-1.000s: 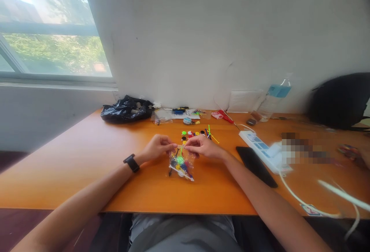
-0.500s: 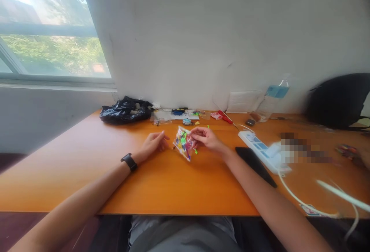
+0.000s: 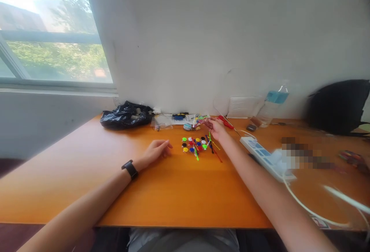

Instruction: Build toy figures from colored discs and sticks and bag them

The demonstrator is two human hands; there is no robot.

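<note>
Small coloured discs and thin sticks [image 3: 198,145] lie loose on the orange table [image 3: 173,190], between my two hands. My left hand [image 3: 156,152], with a black watch [image 3: 129,168] on the wrist, rests on the table just left of them; its fingers lie loosely curled and hold nothing. My right hand [image 3: 216,127] is stretched to the back of the table beyond the pieces. It pinches a small clear bag [image 3: 202,121], which is blurred, beside a heap of small items [image 3: 185,119] by the wall.
A black plastic bag [image 3: 127,115] lies at the back left. A red-handled tool [image 3: 225,120], a white power strip [image 3: 260,153] with its cable [image 3: 306,207], a water bottle [image 3: 273,103] and a black backpack [image 3: 338,105] fill the right side. A window is at left.
Both hands held the full bag one second ago. My left hand let go and settled on the table; my right hand tipped the bag, and now carries it to the back wall.
</note>
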